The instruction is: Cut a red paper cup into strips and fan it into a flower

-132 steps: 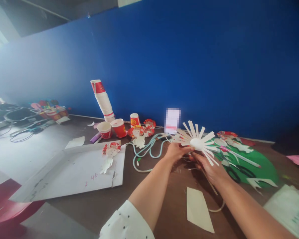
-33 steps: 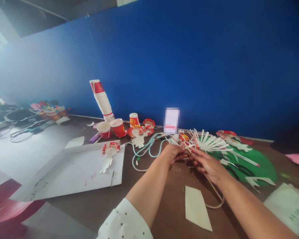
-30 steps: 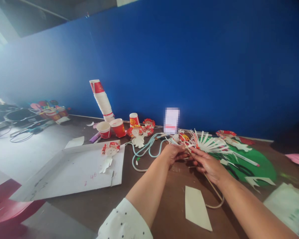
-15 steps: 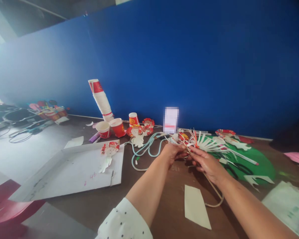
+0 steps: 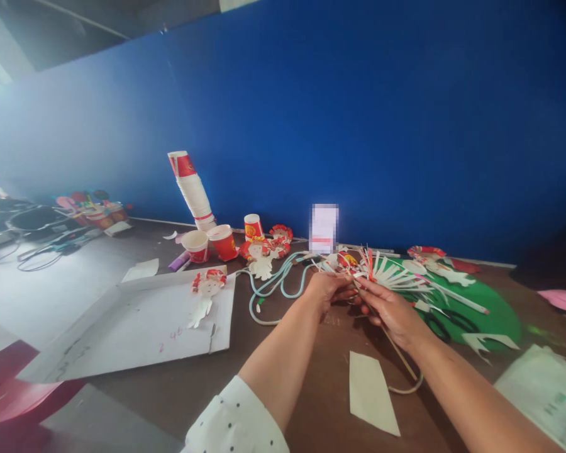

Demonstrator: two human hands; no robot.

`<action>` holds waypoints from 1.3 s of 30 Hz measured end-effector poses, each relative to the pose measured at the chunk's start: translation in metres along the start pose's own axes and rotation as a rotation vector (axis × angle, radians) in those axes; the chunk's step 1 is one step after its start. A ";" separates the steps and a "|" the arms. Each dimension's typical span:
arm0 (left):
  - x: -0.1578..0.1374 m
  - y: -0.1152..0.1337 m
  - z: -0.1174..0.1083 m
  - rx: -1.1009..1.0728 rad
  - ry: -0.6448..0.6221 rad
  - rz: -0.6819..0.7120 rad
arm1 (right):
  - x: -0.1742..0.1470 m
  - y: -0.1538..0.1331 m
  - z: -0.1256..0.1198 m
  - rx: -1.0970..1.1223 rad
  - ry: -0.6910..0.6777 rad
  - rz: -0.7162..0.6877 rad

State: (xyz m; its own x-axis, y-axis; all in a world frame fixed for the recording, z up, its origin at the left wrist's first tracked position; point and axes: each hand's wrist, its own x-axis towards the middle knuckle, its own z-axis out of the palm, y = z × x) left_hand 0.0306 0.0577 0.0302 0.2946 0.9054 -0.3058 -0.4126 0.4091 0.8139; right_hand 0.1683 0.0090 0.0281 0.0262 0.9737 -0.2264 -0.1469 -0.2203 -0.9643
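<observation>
My left hand (image 5: 329,290) and my right hand (image 5: 387,309) meet at the middle of the table, fingers closed and nearly touching. Between their fingertips is the base of a red and white paper cup cut into splayed strips (image 5: 393,272). My right hand pinches this cut cup; my left fingers press together at its left side, and what they hold is partly hidden. A thin beige cord (image 5: 399,355) passes under my right hand toward the front of the table. Behind the hands lies a red paper piece with a yellow emblem (image 5: 347,259).
A leaning stack of paper cups (image 5: 193,195) stands left, beside two open cups. Paper dolls with red curled hair (image 5: 210,283) lie about, one on a white board (image 5: 136,321). Right are a green sheet (image 5: 497,314), black-handled scissors (image 5: 457,319) and a white pen (image 5: 466,301).
The beige cord below my right hand has gone from a curve to a straighter line. Both hands have stayed nearly in place, with small finger shifts.
</observation>
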 end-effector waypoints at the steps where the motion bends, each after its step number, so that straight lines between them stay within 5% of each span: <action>1: 0.000 0.000 0.000 -0.003 0.005 0.002 | 0.000 0.000 0.000 0.006 -0.002 -0.004; 39: 0.007 -0.003 0.002 0.165 0.029 0.017 | -0.003 0.005 0.005 -0.308 -0.029 -0.177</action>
State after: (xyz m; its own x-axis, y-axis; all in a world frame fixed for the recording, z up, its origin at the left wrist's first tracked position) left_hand 0.0357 0.0625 0.0269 0.2631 0.9157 -0.3037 -0.2689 0.3719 0.8885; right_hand 0.1624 0.0057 0.0248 -0.0041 0.9986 -0.0526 0.1622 -0.0512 -0.9854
